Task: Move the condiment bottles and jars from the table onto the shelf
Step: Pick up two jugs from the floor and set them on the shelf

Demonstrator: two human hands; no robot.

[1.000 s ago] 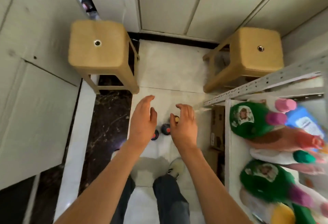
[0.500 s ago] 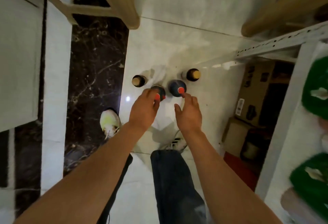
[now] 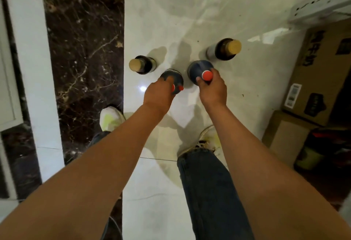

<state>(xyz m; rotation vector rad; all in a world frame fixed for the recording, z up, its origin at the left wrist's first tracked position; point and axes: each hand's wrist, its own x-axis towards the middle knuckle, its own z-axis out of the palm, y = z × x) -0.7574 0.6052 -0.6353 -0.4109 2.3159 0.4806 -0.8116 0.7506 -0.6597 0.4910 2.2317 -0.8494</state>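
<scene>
Both hands have dropped since half a second ago, from hovering at the red caps to gripping them, and the view has closed in on the floor. Left fingers [image 3: 167, 80] curl tight around the neck of the left red-capped bottle [image 3: 175, 81], its cap showing in slivers past the knuckles of the left hand [image 3: 158, 95]. Right fingers [image 3: 214, 73] wrap the neck of the right red-capped bottle [image 3: 197, 68], the cap standing clear at 12 o'clock of the right hand [image 3: 213, 87]. These two dark bottles stand upright, just beside each other on the pale floor tile [image 3: 218, 11] (not on any table). At 10 o'clock from the left hand stands a tan-capped bottle [image 3: 141, 64]; at 1 o'clock from the right hand, another tan-capped bottle [image 3: 225, 48], both untouched. Cardboard boxes [image 3: 319, 72] sit at 3 o'clock under a white shelf rail [image 3: 321, 5].
</scene>
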